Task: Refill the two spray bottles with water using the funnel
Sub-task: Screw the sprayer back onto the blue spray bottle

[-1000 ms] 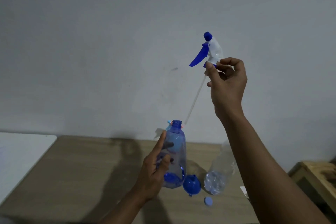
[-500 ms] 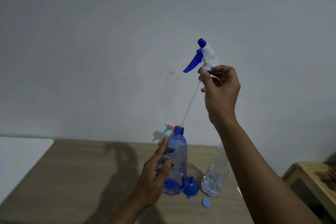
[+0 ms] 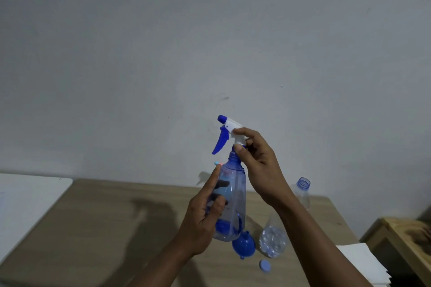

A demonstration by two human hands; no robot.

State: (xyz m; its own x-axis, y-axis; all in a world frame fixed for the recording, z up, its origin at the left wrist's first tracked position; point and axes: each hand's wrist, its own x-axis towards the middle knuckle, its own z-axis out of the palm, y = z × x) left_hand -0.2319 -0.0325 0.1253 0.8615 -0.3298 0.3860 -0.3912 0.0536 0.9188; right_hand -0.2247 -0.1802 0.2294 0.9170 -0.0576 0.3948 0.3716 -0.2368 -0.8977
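Observation:
My left hand [image 3: 203, 221] grips a clear blue spray bottle [image 3: 235, 196] standing on the wooden table [image 3: 116, 228]. My right hand [image 3: 258, 165] pinches the blue-and-white trigger sprayer head [image 3: 227, 131] at its collar, just above the bottle's threaded neck, with its tube down inside the bottle. A blue funnel [image 3: 243, 245] lies on the table right of the bottle's base. Behind the blue bottle, the nozzle tip of a second sprayer [image 3: 54, 163] pokes out; the rest of it is hidden.
An uncapped clear plastic water bottle [image 3: 275, 237] with a little water stands to the right, its light-blue cap [image 3: 265, 265] lying in front. White paper [image 3: 363, 265] lies at the right edge, a wooden stand [image 3: 405, 240] beyond it, a white surface [image 3: 25, 200] to the left.
My right hand has come down with the sprayer head, feeding its tube into the bottle until the head sits just above the neck. My left hand kept hold of the bottle.

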